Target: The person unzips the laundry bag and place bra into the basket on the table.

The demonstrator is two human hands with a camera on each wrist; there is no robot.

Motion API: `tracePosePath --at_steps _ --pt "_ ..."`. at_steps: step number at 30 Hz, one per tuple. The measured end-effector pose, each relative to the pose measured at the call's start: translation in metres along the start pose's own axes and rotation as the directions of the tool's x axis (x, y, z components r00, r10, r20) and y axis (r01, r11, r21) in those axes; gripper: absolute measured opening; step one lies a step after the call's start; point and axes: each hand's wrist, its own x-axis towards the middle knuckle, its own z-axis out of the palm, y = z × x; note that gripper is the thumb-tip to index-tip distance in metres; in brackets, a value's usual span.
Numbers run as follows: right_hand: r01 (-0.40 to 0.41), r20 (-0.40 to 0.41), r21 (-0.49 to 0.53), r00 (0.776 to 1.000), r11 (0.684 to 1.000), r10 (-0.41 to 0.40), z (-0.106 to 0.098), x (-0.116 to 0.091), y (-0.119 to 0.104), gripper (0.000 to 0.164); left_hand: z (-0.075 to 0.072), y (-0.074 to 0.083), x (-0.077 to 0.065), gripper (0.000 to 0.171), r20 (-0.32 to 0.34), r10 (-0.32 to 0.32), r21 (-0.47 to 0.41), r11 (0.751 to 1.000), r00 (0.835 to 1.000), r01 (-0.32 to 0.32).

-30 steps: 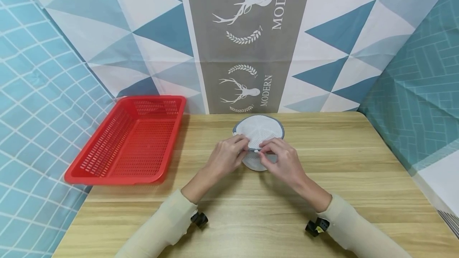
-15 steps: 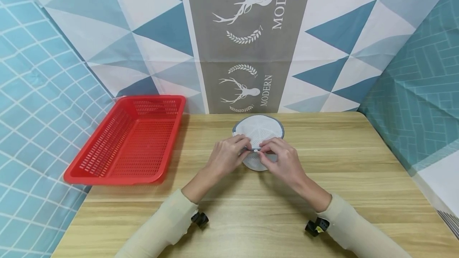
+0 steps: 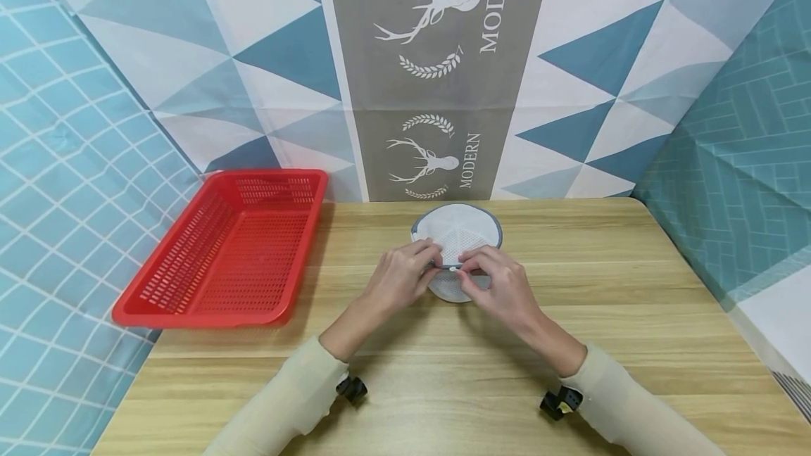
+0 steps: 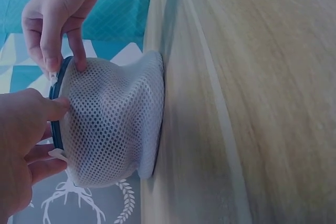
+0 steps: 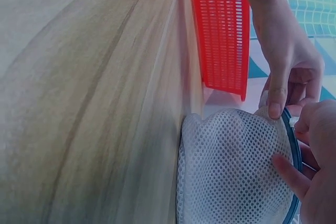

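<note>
A white mesh laundry bag (image 3: 459, 229) with a dark blue-grey zipper (image 4: 56, 135) stands on the table near its back edge. In the left wrist view its base meets the tabletop and its zipped edge is uppermost. My left hand (image 3: 399, 269) pinches the zipper edge between thumb and fingers, beside a small white tab (image 4: 58, 154). Close by on the right, my right hand (image 3: 503, 281) pinches the white zipper pull (image 3: 453, 269), its other fingers against the mesh. The right wrist view shows my left thumb (image 5: 276, 98) pressed on the mesh just below the zipper.
A red plastic basket (image 3: 298, 259) with slotted walls sits on the left of the wooden table (image 3: 608, 371). Patterned cloth (image 3: 437, 76) hangs right behind the table's back edge, and more cloth closes off both sides. Each sleeve carries a small black camera (image 3: 352, 388).
</note>
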Motion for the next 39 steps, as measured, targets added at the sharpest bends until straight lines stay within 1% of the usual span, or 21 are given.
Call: tracePosePath --at_steps 7,11,18,24,30,35,37,39 --pt "-0.015 0.005 0.002 1.000 1.000 0.015 -0.0004 0.0018 -0.0005 0.014 0.0021 0.0007 0.0014 0.022 -0.037 -0.026 0.061 0.998 0.999 0.028" --pt "-0.022 0.011 0.002 1.000 1.000 0.022 -0.0011 0.0026 -0.0011 0.013 0.0021 0.0014 0.0026 0.022 -0.034 -0.028 0.078 0.996 0.999 0.031" --pt "-0.025 0.014 -0.023 1.000 0.999 0.025 -0.0020 0.0020 -0.0005 0.012 0.0007 0.0020 0.0030 0.022 -0.004 -0.024 0.077 0.997 1.000 0.024" --pt "-0.022 0.020 -0.013 1.000 1.000 0.022 -0.0021 0.0015 0.0005 0.014 0.0006 0.0020 0.0029 0.022 0.007 -0.012 0.056 0.998 1.000 0.012" --pt "-0.030 0.024 0.001 0.999 1.000 0.030 -0.0020 0.0006 0.0001 0.015 0.0021 0.0013 0.0031 0.023 -0.014 -0.008 0.041 0.999 1.000 0.008" --pt "-0.039 0.024 0.001 0.999 0.999 0.039 -0.0019 0.0004 -0.0007 0.014 0.0020 0.0010 0.0040 0.021 -0.037 -0.034 0.032 0.999 0.999 0.035" --pt "-0.042 0.024 0.001 0.999 0.999 0.042 -0.0020 0.0004 -0.0013 0.014 0.0022 0.0003 0.0043 0.023 -0.039 -0.039 0.034 0.999 0.999 0.040" --pt "-0.046 0.025 0.000 0.999 0.999 0.046 -0.0021 0.0006 -0.0019 0.013 0.0028 -0.0004 0.0045 0.025 -0.036 -0.030 0.046 0.998 0.999 0.032"
